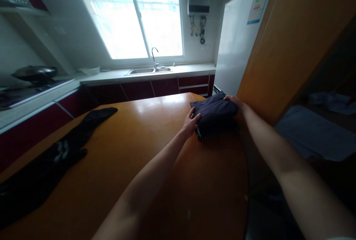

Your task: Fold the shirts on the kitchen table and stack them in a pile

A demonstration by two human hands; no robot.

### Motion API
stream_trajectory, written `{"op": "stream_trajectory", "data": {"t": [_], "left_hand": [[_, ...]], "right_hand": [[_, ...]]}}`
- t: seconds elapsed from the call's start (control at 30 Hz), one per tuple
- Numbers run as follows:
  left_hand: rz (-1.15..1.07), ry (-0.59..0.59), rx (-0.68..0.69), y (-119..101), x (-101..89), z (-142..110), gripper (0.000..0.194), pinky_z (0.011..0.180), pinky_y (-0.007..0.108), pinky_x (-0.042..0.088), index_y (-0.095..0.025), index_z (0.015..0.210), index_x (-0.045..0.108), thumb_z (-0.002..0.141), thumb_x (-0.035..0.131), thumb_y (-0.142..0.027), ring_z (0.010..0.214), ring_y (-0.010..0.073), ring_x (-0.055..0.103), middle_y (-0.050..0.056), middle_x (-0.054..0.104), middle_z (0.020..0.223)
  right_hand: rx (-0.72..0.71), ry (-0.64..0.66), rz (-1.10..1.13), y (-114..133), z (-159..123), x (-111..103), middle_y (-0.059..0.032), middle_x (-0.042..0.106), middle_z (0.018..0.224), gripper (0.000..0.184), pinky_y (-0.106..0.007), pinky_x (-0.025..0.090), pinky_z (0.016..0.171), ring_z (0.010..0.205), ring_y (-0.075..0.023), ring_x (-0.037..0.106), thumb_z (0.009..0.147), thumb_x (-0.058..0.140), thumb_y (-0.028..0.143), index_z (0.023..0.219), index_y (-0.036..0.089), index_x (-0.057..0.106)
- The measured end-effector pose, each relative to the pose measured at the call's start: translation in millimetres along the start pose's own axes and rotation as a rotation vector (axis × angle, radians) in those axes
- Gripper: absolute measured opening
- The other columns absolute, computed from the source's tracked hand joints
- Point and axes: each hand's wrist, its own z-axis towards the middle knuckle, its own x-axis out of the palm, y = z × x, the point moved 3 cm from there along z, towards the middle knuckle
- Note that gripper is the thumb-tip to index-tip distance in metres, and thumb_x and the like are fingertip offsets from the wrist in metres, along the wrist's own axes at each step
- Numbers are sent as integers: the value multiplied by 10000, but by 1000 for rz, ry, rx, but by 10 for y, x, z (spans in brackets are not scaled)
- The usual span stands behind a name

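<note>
A folded navy garment [215,111] lies on top of a small stack at the right end of the wooden table [144,132]. Under it shows a darker folded cloth [217,134] with a pale-striped or stitched edge. My left hand [190,122] holds the navy garment at its left side, thumb on top and some fingers hidden behind the edge. At the far right corner, my right hand [235,102] grips the same garment, fingers lying over its top. A black garment [52,162] with white marks is spread along the table's left side.
An orange-brown wooden panel [280,43] rises just right of the stack, beside a white fridge [236,40]. Pale blue cloth [317,132] lies lower right, beyond the table edge. Further back are a sink [141,71] under the window and a covered wok [35,73] on the stove.
</note>
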Motion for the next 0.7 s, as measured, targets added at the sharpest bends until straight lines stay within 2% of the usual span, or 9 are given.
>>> {"op": "stream_trajectory", "data": {"t": [0.13, 0.23, 0.4, 0.57, 0.7], "left_hand": [[154, -45, -19, 82, -14, -18, 874, 603, 186, 532, -336, 1501, 436, 737, 859, -383, 1022, 215, 656, 134, 441, 1510], [239, -54, -30, 67, -2, -31, 889, 589, 184, 517, -330, 1510, 425, 735, 857, -384, 1036, 234, 651, 147, 455, 1489], [285, -22, -26, 23, 31, -39, 946, 575, 202, 518, -301, 1534, 391, 722, 867, -399, 975, 234, 667, 152, 510, 1441], [333, -16, -30, 19, 40, -85, 950, 573, 192, 522, -321, 1540, 365, 734, 859, -408, 1011, 231, 663, 129, 512, 1455], [369, 10, -52, -1, 26, -84, 962, 638, 220, 555, -328, 1548, 345, 738, 855, -431, 1026, 232, 666, 122, 536, 1431]], "right_hand": [[80, 24, 44, -309, 123, -28, -41, 627, 602, 160, -253, 482, 524, 534, -160, 570, 835, 571, 268, 761, 136, 623], [97, 1, 44, -423, 185, -42, -36, 638, 612, 120, -248, 484, 521, 522, -154, 574, 817, 609, 239, 745, 143, 620], [39, -69, -5, -356, 323, -2, -37, 665, 663, 158, -249, 514, 549, 552, -154, 614, 809, 704, 262, 833, 124, 631], [-52, -280, -135, -255, 516, 57, -12, 662, 730, 328, -237, 539, 607, 617, -137, 628, 722, 815, 226, 956, 122, 610], [-113, -394, -313, -302, 595, 35, -58, 688, 869, 333, -269, 554, 744, 791, -178, 666, 697, 800, 163, 984, 126, 635]]}}
